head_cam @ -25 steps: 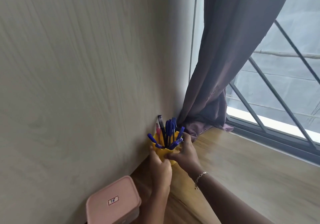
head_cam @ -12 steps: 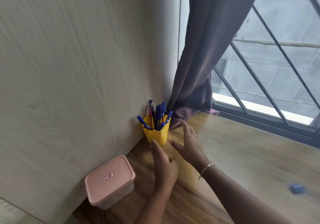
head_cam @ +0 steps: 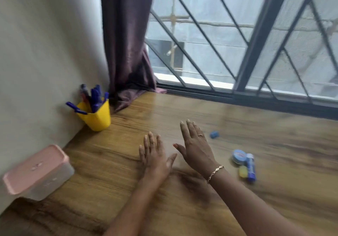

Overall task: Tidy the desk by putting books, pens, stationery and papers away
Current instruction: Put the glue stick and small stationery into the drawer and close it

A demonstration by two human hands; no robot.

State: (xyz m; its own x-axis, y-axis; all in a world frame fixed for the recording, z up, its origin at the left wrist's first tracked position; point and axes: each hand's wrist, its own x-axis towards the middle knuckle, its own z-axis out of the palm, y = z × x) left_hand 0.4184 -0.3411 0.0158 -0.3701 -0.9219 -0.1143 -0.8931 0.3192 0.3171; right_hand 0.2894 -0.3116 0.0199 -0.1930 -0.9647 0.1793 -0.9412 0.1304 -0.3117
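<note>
Desk (head_cam: 237,122): wooden, running along the window; more of its right part in view than half a second ago.
Curtain (head_cam: 126,43): dark purple, hem bunched on the desk corner just behind the holder.
Pink-lidded box (head_cam: 36,170): against the wall, at the near left, well apart from both hands.
Right hand (head_cam: 195,148): drawn back from the holder since the earlier frame; empty, fingers (head_cam: 184,127) straight and close together, thumb out, raised over the desk.
Left hand (head_cam: 155,157): likewise off the holder now; empty, fingers (head_cam: 150,142) flat and together, thumb spread, low at the desk.
Yellow pen holder (head_cam: 97,115): upright in the corner by the wall, released, full of blue pens (head_cam: 95,96).
Glue stick (head_cam: 251,168): lying right of the right hand, touching a blue tape roll (head_cam: 239,156); small yellow item (head_cam: 242,171) beside them, blurred.
Small blue item (head_cam: 214,134): loose on the desk, near the right fingers; kind unclear.
</note>
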